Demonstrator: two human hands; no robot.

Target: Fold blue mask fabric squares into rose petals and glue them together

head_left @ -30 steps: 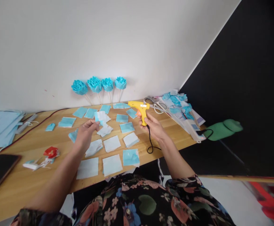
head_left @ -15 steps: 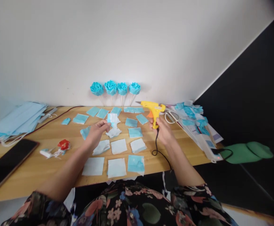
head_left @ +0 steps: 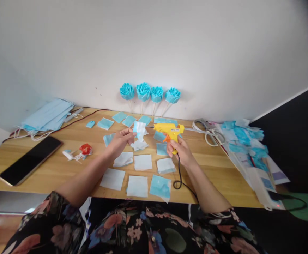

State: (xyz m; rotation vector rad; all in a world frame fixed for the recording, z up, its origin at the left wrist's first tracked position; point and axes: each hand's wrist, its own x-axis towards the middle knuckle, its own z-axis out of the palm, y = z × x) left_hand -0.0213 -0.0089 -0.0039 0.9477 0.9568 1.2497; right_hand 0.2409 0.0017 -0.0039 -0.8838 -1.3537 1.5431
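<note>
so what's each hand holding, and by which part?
Right hand: yellow glue gun, by its handle. Left hand: small blue-and-white piece, pinched at its left edge.

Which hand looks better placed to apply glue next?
Probably the right hand: it grips the yellow glue gun, its nozzle pointing toward the blue-and-white piece in the left hand.

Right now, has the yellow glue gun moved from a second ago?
Yes, left: the glue gun was right of the rightmost blue flower; now it reaches left past that flower.
</note>
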